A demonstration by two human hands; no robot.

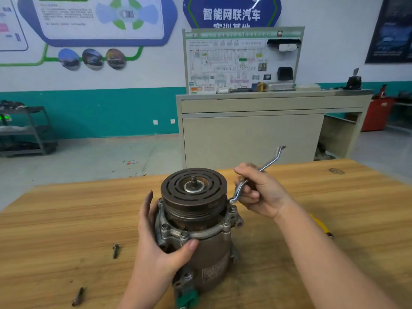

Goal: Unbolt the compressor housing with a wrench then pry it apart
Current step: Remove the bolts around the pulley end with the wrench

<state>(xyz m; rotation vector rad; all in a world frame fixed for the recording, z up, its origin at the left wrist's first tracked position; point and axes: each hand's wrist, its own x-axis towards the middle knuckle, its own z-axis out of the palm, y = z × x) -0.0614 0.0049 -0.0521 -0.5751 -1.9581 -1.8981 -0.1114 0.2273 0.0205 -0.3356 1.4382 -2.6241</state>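
Observation:
A grey metal compressor [211,257] stands upright on the wooden table [66,208], its dark slotted pulley [194,186] on top. My left hand [156,241] grips the housing's left side, thumb across the front flange. My right hand [260,195] holds a bent silver ring wrench [256,172]; its lower end sits at the flange on the compressor's right, beside the pulley. Two loose bolts lie on the table: one [115,250] left of the compressor and one [78,296] near the front edge.
A yellow-handled tool [323,226] lies on the table behind my right forearm. Beyond the table stand a beige cabinet [252,139] with a wiring display board, a dark shelf cart [26,130] at left and a red cabinet [376,114] at right.

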